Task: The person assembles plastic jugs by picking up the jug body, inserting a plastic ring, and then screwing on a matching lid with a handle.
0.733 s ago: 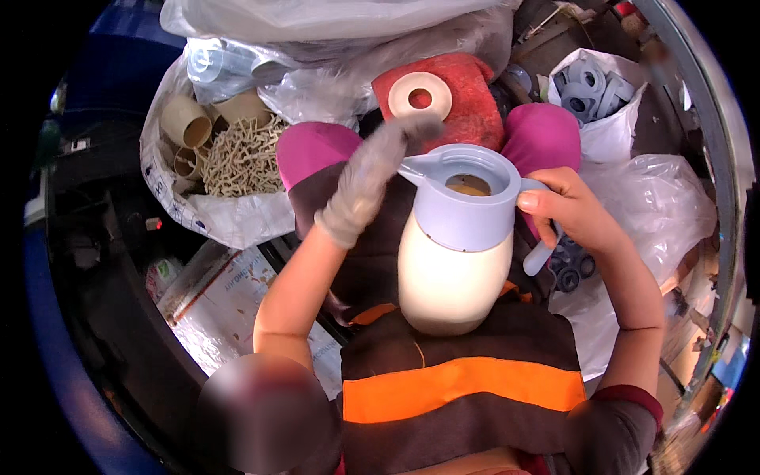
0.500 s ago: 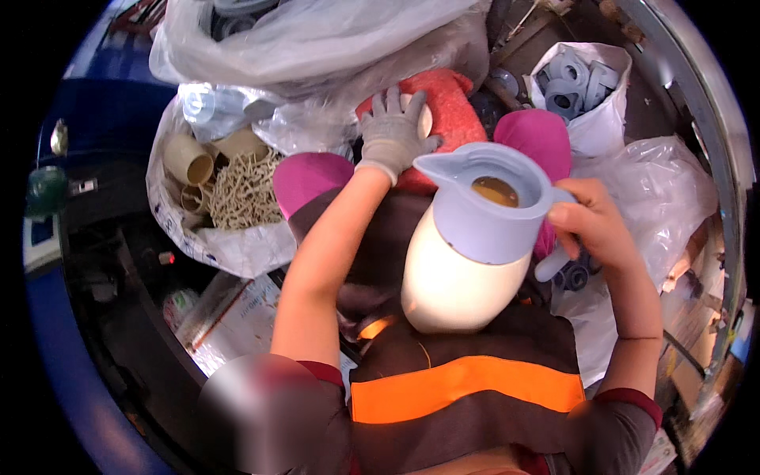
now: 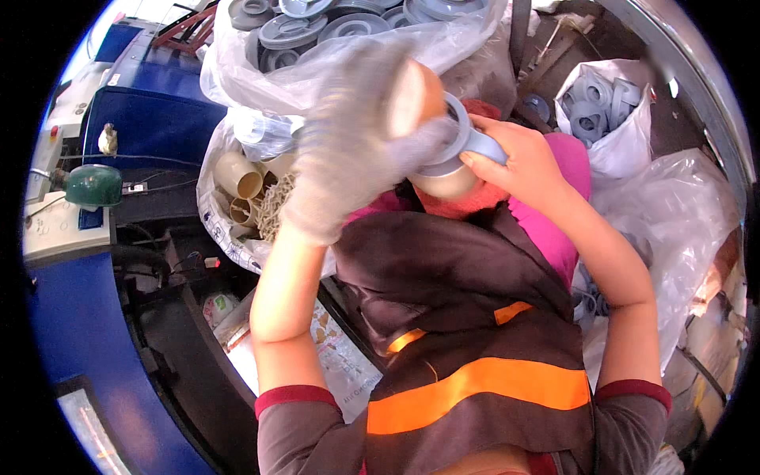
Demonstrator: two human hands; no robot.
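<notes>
My right hand, bare, is closed around the grey-blue handle of a jug with a cream body and grey-blue collar. The jug is tipped away from me, over a red fuzzy pad between my knees. My left hand, in a grey work glove and smeared by motion, is raised beside the jug's collar. In it is a round block with a whitish face and orange-tan side; its exact kind is unclear. The jug's opening is partly hidden by the glove.
A plastic bag of round grey lids lies ahead. At left, a white sack contains cream cylinders and small stick-like parts. Grey collars fill a white bag at far right, near clear plastic sheeting. Blue machinery flanks my left.
My left hand has lifted off the red pad with the round block. The jug has moved forward from my lap and tipped away, still held by my right hand.
</notes>
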